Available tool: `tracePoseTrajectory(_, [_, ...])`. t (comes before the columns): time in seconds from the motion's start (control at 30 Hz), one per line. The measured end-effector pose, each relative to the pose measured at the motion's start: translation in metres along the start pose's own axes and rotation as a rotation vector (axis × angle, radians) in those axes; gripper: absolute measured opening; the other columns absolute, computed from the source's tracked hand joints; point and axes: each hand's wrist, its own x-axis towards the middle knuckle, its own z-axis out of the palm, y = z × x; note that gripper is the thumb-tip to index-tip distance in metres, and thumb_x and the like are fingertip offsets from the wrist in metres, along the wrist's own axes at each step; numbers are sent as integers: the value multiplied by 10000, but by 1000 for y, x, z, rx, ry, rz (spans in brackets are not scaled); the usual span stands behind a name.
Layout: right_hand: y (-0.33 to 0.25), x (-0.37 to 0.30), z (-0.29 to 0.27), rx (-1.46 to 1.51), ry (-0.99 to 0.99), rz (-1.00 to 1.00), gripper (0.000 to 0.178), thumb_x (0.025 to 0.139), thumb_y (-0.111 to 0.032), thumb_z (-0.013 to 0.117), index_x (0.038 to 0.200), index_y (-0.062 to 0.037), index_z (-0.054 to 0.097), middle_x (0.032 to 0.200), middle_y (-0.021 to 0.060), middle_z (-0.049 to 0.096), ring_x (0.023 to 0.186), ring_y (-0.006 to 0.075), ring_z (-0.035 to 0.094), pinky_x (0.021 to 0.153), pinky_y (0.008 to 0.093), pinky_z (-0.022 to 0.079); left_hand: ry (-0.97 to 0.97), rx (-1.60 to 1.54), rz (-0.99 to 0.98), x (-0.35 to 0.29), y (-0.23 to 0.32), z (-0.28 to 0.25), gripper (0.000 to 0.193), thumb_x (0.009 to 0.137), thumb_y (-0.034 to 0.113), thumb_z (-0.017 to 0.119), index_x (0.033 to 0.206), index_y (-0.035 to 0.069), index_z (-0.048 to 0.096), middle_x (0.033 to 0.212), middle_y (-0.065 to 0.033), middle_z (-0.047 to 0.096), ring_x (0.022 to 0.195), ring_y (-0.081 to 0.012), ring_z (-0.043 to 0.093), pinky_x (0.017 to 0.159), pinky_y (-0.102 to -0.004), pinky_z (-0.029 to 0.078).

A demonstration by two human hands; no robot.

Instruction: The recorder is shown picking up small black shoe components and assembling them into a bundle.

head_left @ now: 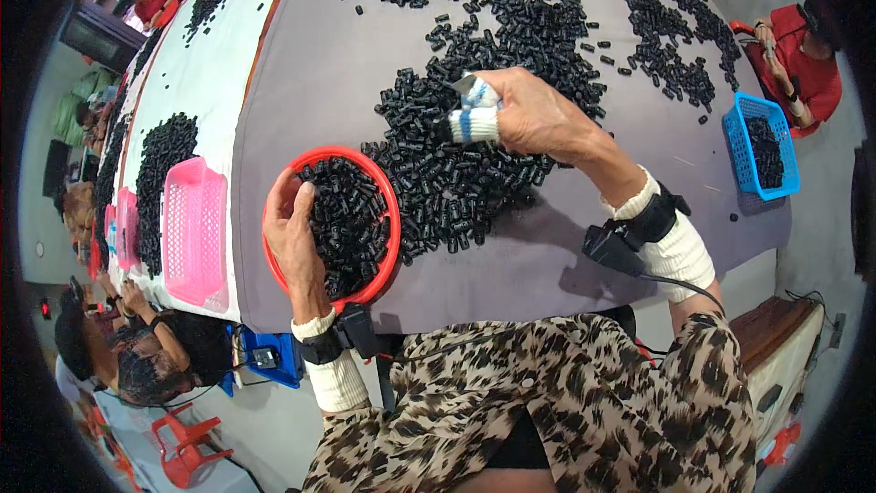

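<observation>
My left hand (294,242) grips the left rim of a round red basket (394,236), the thumb lying on the inner side. Small black cylindrical pieces (351,224) fill the basket. To its right my right hand (538,114) hovers over a large heap of the same black pieces (447,196). White finger covers with blue stripes (474,123) wrap its thumb and forefinger, which are closed together. A grey, pointed bit and something dark show at the fingertips, too small to name.
A grey cloth (310,55) covers the table, with more black heaps at the far side. On the left is a pink basket (196,237); on the right, a blue basket (762,146) with black pieces. Other people sit on both sides. Cables run from my wrist bands.
</observation>
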Motion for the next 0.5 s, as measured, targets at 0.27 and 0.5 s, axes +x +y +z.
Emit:
tracePoseTrajectory(0.27, [17, -19, -11, 153, 45, 96, 126, 760, -159, 581, 721, -45, 545, 560, -37, 453, 458, 48, 368, 406, 239, 285, -531, 348, 196, -39, -14, 78, 155, 751, 103, 647, 876, 12, 643, 774, -88, 610, 664, -145, 570, 615, -260, 447])
tracePoseTrajectory(0.5, [29, -29, -18, 141, 45, 133, 110, 758, -138, 563, 720, -39, 532, 556, -30, 457, 443, 46, 373, 389, 231, 282, -681, 665, 540, -54, -46, 130, 190, 710, 113, 663, 864, 17, 605, 766, -130, 528, 756, -295, 531, 665, -389, 437])
